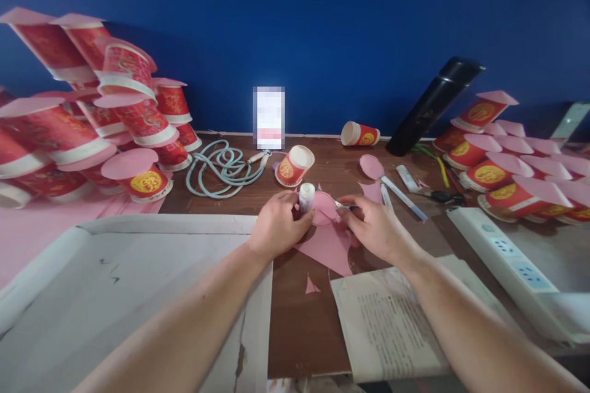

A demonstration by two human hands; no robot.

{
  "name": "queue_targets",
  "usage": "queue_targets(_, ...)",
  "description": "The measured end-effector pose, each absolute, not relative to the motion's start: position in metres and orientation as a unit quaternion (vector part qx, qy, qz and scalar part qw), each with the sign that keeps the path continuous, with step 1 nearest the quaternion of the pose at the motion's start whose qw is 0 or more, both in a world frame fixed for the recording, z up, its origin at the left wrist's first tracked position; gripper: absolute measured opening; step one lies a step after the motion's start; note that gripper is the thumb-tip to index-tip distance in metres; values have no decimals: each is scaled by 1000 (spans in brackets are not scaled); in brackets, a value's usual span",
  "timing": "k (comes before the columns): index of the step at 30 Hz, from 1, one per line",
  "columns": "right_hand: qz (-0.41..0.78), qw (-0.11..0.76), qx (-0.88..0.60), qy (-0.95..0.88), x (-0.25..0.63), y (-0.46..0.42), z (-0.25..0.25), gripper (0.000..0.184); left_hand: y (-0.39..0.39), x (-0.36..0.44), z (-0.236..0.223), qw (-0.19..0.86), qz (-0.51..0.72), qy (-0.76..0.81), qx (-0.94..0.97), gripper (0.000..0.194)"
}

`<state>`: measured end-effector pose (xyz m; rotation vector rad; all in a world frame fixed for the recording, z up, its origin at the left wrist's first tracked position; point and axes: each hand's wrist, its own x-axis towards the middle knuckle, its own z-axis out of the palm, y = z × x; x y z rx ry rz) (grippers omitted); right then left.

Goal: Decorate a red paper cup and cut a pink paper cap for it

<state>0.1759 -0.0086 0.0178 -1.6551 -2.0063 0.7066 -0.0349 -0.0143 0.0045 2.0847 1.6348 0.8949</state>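
Note:
Near the middle of the brown table, my left hand is closed around a small upright cylinder with a white top, which looks like a glue stick. Its fingers also border a pink paper disc with a pale rim and a dark line across it. My right hand pinches a small tool with a metallic tip at the disc's right edge; the fingers hide most of it, so its kind is unclear. Under the disc lies a pink paper scrap with curved cut edges. Just behind stands a red paper cup.
Stacked red cups with pink paper tops stand left and right. Behind are a coiled cable, a lit phone and a leaning black flask. A white box, printed paper and power strip lie nearer.

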Motion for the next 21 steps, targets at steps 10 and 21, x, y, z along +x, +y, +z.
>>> queue_targets(10, 538, 210, -528, -623, 178, -14, 31, 42, -19, -33, 11, 204, 288, 589, 727, 22)
queue_targets(21, 522, 182, -586, -592, 194, -11, 37, 61, -18, -30, 10, 174, 204, 599, 755, 26)
